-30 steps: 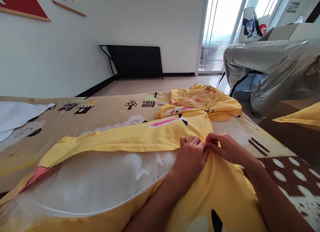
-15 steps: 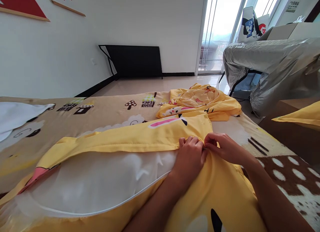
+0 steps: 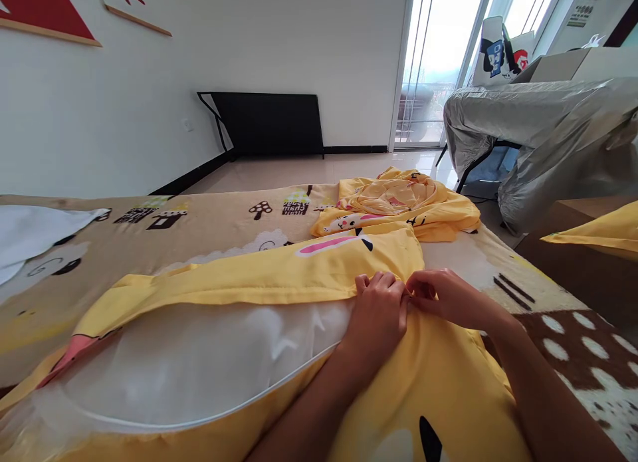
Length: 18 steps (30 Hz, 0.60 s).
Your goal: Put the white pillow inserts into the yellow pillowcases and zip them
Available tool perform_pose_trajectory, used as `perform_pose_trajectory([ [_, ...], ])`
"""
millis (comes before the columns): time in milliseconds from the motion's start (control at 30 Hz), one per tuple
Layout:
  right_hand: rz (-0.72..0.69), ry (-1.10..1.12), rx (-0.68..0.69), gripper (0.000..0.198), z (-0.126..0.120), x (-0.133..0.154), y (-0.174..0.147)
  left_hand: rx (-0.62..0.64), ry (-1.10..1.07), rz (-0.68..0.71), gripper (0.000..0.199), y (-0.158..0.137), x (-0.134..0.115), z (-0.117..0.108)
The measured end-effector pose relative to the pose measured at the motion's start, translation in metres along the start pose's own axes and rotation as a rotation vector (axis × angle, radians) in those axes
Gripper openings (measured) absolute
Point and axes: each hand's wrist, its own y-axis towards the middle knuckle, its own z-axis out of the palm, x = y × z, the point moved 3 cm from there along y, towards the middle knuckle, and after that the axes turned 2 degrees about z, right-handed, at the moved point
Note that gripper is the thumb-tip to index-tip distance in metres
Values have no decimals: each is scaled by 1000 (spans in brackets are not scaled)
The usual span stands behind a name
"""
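Observation:
A yellow cover (image 3: pixel 259 272) with a printed pink-eared rabbit lies in front of me, its long opening gaping. White filling that looks like a pillow (image 3: pixel 214 349) shows through the gap, and a white zipper edge (image 3: pixel 199 423) curves along the near side. At the right end of that opening, my left hand (image 3: pixel 381 309) is closed on the cover's edge with fingers curled. Right beside it, touching, my right hand (image 3: pixel 443 296) pinches at the same spot. A tiny dark bit shows between the fingertips, too small to make out.
A crumpled yellow rabbit-print cloth (image 3: pixel 399 199) lies beyond on the patterned blanket (image 3: pixel 224 213). White cloth (image 3: pixel 44 229) is at the left. A yellow corner of fabric (image 3: pixel 598 229) juts in from the right, near a silver-covered table (image 3: pixel 548 110). A black panel (image 3: pixel 272 123) leans by the wall.
My right hand's fingers have shifted slightly at the pinch point, the wrist turning a little. The left hand and the cover stay almost the same.

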Motion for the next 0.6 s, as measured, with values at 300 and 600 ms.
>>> perform_pose_trajectory([
  [300,56,32,-5,10,0,-4,1,-11,6,0,13,-1,-2,-1],
  [600,76,-10,1,8,1,-6,3,4,7,-1,14,-2,-2,0],
])
